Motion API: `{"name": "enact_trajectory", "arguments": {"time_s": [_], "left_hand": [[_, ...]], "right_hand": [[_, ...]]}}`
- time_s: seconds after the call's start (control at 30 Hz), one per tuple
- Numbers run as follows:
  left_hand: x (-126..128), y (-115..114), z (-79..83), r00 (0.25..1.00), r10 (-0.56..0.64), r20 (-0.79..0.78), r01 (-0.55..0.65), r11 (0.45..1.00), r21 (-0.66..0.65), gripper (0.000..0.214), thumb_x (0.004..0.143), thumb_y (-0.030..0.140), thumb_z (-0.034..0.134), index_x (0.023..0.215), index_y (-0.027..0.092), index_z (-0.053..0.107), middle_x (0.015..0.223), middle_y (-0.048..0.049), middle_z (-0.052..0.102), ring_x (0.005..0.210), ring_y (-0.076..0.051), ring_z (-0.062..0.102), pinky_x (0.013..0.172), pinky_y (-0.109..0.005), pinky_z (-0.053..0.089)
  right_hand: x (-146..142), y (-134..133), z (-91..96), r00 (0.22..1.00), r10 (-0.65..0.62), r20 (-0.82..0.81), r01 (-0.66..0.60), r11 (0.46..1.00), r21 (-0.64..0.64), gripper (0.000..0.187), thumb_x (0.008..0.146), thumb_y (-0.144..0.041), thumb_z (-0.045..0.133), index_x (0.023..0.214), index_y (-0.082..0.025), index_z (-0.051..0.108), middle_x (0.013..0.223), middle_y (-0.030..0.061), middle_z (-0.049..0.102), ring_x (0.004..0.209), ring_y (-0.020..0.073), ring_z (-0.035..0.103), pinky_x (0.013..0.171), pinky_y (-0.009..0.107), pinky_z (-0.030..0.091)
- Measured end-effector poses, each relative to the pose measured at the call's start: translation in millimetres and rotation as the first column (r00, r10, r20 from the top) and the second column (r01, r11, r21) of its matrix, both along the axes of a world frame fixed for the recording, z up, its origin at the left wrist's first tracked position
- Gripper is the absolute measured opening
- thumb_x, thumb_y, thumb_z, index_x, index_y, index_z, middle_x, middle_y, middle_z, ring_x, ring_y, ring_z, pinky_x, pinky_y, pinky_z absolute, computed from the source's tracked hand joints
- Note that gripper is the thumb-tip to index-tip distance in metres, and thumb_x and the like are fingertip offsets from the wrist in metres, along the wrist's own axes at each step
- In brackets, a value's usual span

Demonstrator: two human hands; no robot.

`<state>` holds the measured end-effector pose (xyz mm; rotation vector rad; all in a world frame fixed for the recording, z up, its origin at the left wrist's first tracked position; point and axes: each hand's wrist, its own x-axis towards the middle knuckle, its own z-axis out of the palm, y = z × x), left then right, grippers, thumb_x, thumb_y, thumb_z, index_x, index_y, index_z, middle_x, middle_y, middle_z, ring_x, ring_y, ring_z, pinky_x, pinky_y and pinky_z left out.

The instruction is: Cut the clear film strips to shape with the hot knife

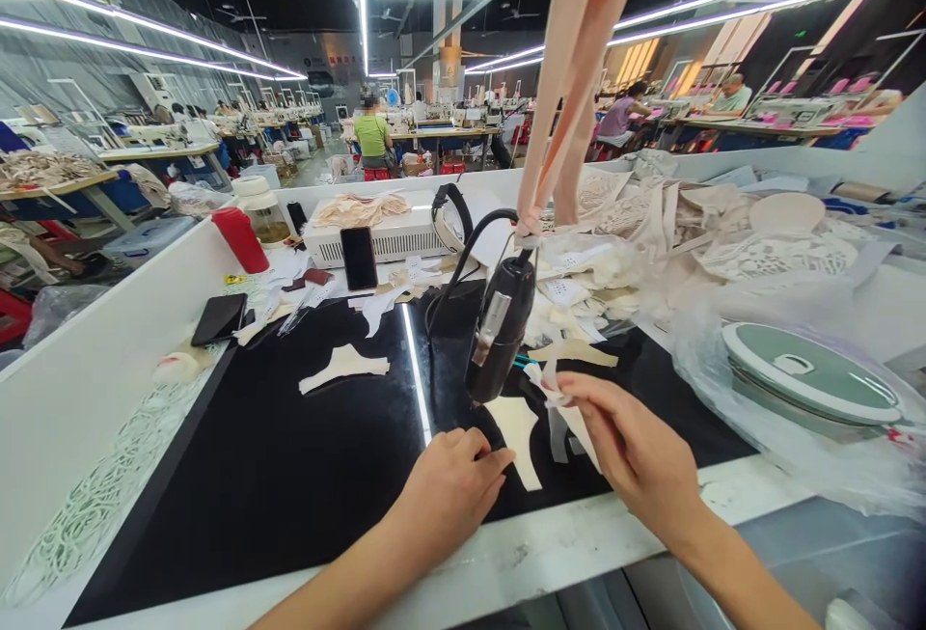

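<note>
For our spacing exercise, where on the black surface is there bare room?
Bare: the black surface between the left hand and green strings, nearer than the lone cream piece. Crowded: around the right hand, black device and other cream pieces.

White bench (pixel 517 558) was crowded around a black sheet (pixel 289 485)

On the sheet lay a cut cream piece (pixel 343 367) at left and a second cream piece (pixel 519 437) near the front. Toward the back stood a white vented box (pixel 397 236) and a red cylinder (pixel 239 239). Pale green loops (pixel 108 490) lay at left; a green-lidded container (pixel 810 374) sat at right amid clear plastic (pixel 694 350).
</note>
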<state>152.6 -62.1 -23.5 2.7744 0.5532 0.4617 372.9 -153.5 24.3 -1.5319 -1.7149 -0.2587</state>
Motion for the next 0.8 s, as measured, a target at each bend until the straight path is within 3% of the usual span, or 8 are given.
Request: {"name": "enact_trajectory", "arguments": {"time_s": [0.1,0.17,0.27,0.37,0.43,0.5,0.63,0.8], "left_hand": [[-1,5,2.3,0.999,-0.004,0.052,0.016,0.976,-0.219,0.028,0.102,0.021,0.051,0.123,0.023,0.070,0.099,-0.0064,0.068,0.088,-0.021,0.065,0.084,-0.036,0.053],[-3,10,7.6,0.991,0.038,0.125,0.027,0.876,-0.482,0.028,0.104,0.026,0.049,0.117,0.022,0.073,0.097,-0.0060,0.071,0.090,-0.020,0.066,0.086,-0.034,0.052],[-11,19,18.2,0.970,0.195,0.145,0.030,0.495,-0.868,0.040,0.104,0.047,0.048,0.109,0.017,0.074,0.090,-0.0060,0.073,0.080,-0.017,0.066,0.076,-0.029,0.052],[-23,24,28.3,0.971,0.238,0.035,0.024,0.049,-0.999,0.063,0.094,0.071,0.051,0.103,0.013,0.074,0.089,-0.0087,0.073,0.071,-0.015,0.065,0.067,-0.027,0.051],[-32,25,34.0,0.975,0.221,0.001,0.027,-0.112,-0.993,0.070,0.087,0.078,0.055,0.099,0.011,0.074,0.090,-0.0104,0.073,0.072,-0.016,0.067,0.069,-0.028,0.053],[-41,25,38.7,0.973,0.231,0.006,0.038,-0.133,-0.990,0.068,0.083,0.077,0.064,0.099,0.012,0.074,0.091,-0.0102,0.073,0.076,-0.016,0.069,0.073,-0.029,0.054],[-55,22,43.8,0.970,0.243,0.010,0.031,-0.081,-0.996,0.049,0.070,0.048,0.090,0.101,0.015,0.073,0.089,-0.0048,0.073,0.077,-0.013,0.067,0.078,-0.028,0.053],[-67,20,46.0,0.937,0.348,-0.041,-0.016,-0.073,-0.997,0.041,0.065,0.038,0.093,0.091,0.013,0.073,0.075,-0.0006,0.069,0.070,-0.011,0.064,0.075,-0.028,0.052]], "right_hand": [[3,-16,-10.9,0.951,0.253,0.176,-0.248,0.967,-0.050,0.033,0.103,-0.017,0.045,0.131,-0.025,0.062,0.127,0.0078,0.076,0.117,0.0198,0.073,0.104,0.035,0.059],[-3,-24,-13.5,0.901,0.377,0.217,-0.367,0.926,-0.088,0.039,0.103,-0.017,0.044,0.138,-0.025,0.059,0.130,0.0079,0.075,0.118,0.0208,0.073,0.107,0.037,0.057],[-22,-24,-7.8,0.852,0.473,0.224,-0.454,0.881,-0.133,0.042,0.103,-0.014,0.043,0.141,-0.025,0.057,0.127,0.0069,0.076,0.117,0.0198,0.073,0.108,0.034,0.056],[-40,-16,0.9,0.801,0.531,0.277,-0.529,0.844,-0.089,0.040,0.105,-0.014,0.037,0.138,-0.023,0.059,0.120,0.0085,0.079,0.113,0.0198,0.075,0.105,0.034,0.057],[-46,-10,3.3,0.780,0.563,0.273,-0.562,0.822,-0.089,0.040,0.105,-0.014,0.035,0.137,-0.021,0.059,0.117,0.0095,0.080,0.111,0.0196,0.076,0.103,0.033,0.058],[-49,-6,1.7,0.781,0.582,0.226,-0.569,0.813,-0.124,0.039,0.104,-0.014,0.037,0.136,-0.021,0.059,0.119,0.0087,0.079,0.109,0.0191,0.076,0.101,0.031,0.059],[-49,-7,-12.8,0.813,0.569,0.123,-0.543,0.818,-0.189,0.037,0.101,-0.013,0.045,0.132,-0.022,0.063,0.124,0.0065,0.078,0.110,0.0186,0.076,0.102,0.029,0.059],[-54,-11,-35.3,0.854,0.513,-0.092,-0.520,0.836,-0.176,0.035,0.101,-0.014,0.048,0.131,-0.027,0.063,0.128,0.0064,0.075,0.115,0.0192,0.074,0.102,0.031,0.059]]}}
